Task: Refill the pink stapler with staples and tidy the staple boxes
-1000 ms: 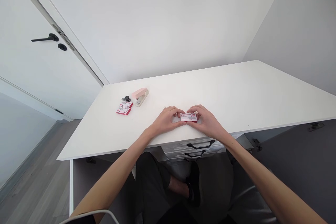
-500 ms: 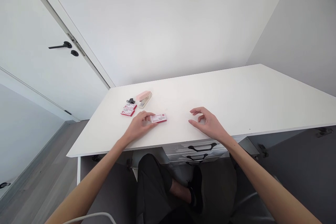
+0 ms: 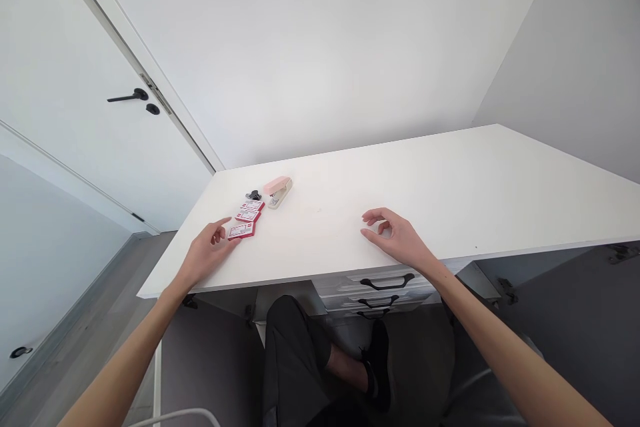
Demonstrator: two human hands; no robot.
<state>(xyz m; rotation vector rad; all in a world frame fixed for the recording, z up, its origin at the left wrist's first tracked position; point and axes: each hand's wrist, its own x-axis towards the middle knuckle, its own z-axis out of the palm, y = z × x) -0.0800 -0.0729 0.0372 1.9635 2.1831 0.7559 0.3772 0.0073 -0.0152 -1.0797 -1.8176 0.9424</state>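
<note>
My left hand [image 3: 207, 252] rests at the left of the desk, fingers apart, right beside a small red-and-white box [image 3: 241, 231]. The thumb lies close to the box's near edge; whether it touches cannot be made out. Just behind that box, two more red-and-white boxes [image 3: 249, 215] lie close together in a row. A pink and cream stapler [image 3: 279, 191] stands to their right, and a small black clip-like object [image 3: 254, 195] lies behind them. Over on the right, my right hand [image 3: 393, 233] hovers at or on the desk surface, fingers loosely curved and apart, holding nothing.
The white desk [image 3: 450, 187] meets the wall at the back. Drawers with black handles [image 3: 387, 281] sit under its front edge. A white door with a black handle [image 3: 129, 96] is at the left. My legs are below the desk.
My left hand has carried the small red-and-white box leftward to the front of the other boxes, and its fingers have loosened. My right hand has hardly moved. The view has shifted slightly.
</note>
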